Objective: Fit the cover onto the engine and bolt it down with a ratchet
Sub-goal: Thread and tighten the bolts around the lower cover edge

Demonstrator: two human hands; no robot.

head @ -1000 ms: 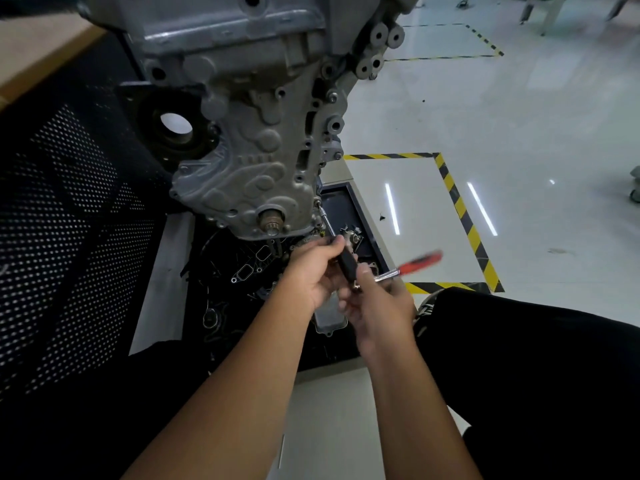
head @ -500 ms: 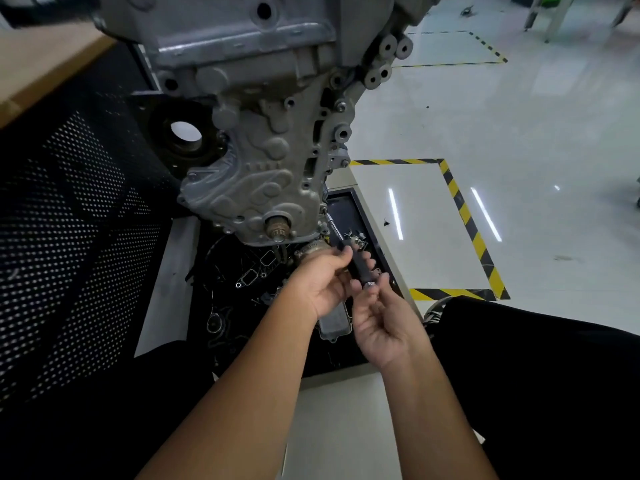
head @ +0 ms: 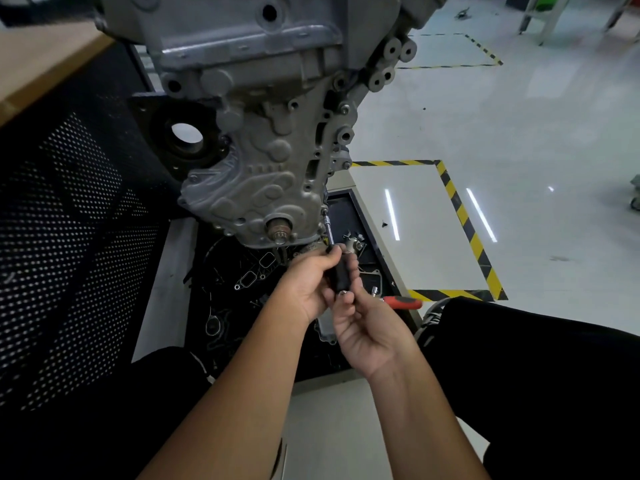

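The grey engine hangs in front of me with the ribbed grey cover fitted on its face. A black-handled driver runs up through a thin steel shaft to a bolt at the cover's lower right edge. My left hand grips the black handle from the left. My right hand is palm up below it, and its fingertips pinch the silver butt end of the handle. The red-handled ratchet lies loose just right of my right hand.
A black tray under the engine holds gaskets and small metal parts. A perforated black panel stands at the left, with a wooden bench edge above it. Yellow-black tape marks the white floor. My dark-trousered leg is at the right.
One second ago my right hand held the red-handled ratchet. It has let go of it and now pinches the driver's butt end. The left hand stayed on the handle.
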